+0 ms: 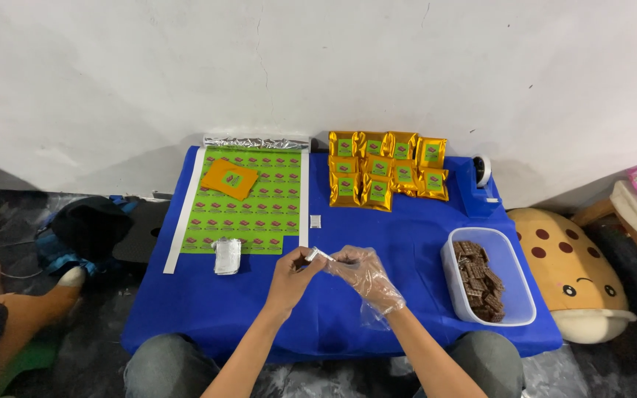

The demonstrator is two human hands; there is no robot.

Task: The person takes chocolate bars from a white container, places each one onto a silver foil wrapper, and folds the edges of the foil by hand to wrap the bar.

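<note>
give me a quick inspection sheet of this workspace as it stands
surface: low table under a blue cloth, against a white wall
job's things: small clear packet held between both hands; green label sheet with an orange pouch on it; gold pouches stacked at the back; clear tub of brown pieces on the right; silver sachets
clutter: blue tape dispenser; foil roll; small white square
hands: left hand bare, fingers pinching the packet; right hand in a clear plastic glove, also on the packet
cables: thin wire on the floor at far left, faint
surroundings: black bag left; spotted plush cushion right; another person's leg at lower left
</note>
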